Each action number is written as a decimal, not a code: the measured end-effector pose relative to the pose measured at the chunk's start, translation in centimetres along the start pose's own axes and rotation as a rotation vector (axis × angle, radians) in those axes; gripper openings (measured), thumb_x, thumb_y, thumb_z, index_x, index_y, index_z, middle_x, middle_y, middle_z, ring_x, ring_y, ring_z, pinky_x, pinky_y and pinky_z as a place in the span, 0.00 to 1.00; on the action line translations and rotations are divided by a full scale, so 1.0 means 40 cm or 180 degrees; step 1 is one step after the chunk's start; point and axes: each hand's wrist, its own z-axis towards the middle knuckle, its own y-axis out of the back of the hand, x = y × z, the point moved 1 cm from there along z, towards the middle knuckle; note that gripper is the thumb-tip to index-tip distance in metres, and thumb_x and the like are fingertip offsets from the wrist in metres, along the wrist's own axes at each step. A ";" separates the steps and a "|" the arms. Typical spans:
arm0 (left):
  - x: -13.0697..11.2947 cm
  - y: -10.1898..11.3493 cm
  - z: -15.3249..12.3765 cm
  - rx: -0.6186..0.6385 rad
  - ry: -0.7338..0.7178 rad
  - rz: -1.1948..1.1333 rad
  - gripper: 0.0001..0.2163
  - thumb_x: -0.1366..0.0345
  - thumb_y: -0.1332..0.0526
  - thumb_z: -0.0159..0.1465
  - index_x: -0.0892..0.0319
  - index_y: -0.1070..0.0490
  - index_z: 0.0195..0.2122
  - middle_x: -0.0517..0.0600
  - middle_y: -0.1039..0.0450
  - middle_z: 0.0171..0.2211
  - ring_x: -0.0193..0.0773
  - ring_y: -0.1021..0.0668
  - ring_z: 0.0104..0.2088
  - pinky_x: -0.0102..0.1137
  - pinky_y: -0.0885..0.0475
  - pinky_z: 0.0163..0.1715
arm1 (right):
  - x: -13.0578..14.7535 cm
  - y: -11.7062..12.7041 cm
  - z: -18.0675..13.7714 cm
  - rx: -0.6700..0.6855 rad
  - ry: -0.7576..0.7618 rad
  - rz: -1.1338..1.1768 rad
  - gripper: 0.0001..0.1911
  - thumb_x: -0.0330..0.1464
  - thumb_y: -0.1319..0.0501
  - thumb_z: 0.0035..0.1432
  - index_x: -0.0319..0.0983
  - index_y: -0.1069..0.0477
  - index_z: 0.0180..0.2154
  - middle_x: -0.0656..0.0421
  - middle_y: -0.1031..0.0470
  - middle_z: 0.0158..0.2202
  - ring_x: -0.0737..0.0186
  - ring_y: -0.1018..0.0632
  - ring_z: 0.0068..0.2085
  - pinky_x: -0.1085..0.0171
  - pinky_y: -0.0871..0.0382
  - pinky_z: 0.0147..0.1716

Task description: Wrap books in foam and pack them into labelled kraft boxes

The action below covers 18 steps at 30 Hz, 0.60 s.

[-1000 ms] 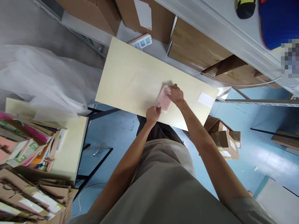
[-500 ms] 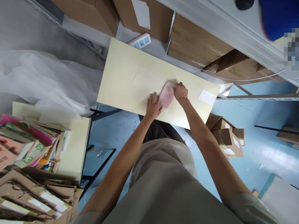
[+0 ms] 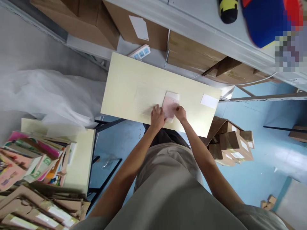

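Lying flat on the cream tabletop (image 3: 124, 80), a thin pink packet (image 3: 169, 103) with whitish margins sits between the two hands, and with that packet as the clock's centre the left hand (image 3: 157, 118) is at about 8 o'clock and the right hand (image 3: 180, 113) at about 4. It looks light, probably paper or thin film, so I would expect it to be limp rather than stiff, apt to crease or tear under a hard pull, and possibly a little slippery if the outer layer is plastic; what is inside cannot be told. The pale margin at 12 o'clock is free of fingers and, along with the long edges at 3 and 9, seems the kindest place for a light grip, with a flat palm to steady the rest. The left hand is palm down, fingers loosely spread, thumb reaching toward the packet's 7 o'clock corner. The right hand is curled, its fingertips bunched at the 3-to-4 o'clock edge; whether they pinch that edge or merely rest against it, I cannot tell. Both forearms come up from below, the left from about 7 o'clock, the right from about 5. A faint pale sheet (image 3: 145, 97) lies toward 9 o'clock, and a white slip (image 3: 209, 101) lies well apart, near 3.
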 end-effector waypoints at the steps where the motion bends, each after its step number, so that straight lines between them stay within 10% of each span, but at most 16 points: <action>1: 0.000 0.005 0.002 0.0011 0.0000 0.0036 0.36 0.56 0.36 0.74 0.68 0.42 0.78 0.74 0.52 0.80 0.72 0.45 0.80 0.58 0.41 0.75 | 0.006 0.000 -0.005 0.0021 0.0023 -0.0039 0.05 0.34 0.38 0.71 0.42 0.27 0.39 0.47 0.14 0.48 0.45 0.14 0.51 0.57 0.22 0.49; 18: 0.104 0.103 0.058 -0.0290 -0.0567 -0.1227 0.20 0.60 0.34 0.73 0.55 0.24 0.64 0.58 0.23 0.63 0.50 0.20 0.63 0.43 0.25 0.68 | 0.130 -0.006 -0.094 -0.0194 0.0746 0.0320 0.12 0.34 0.38 0.72 0.42 0.30 0.55 0.51 0.14 0.46 0.48 0.13 0.49 0.53 0.22 0.52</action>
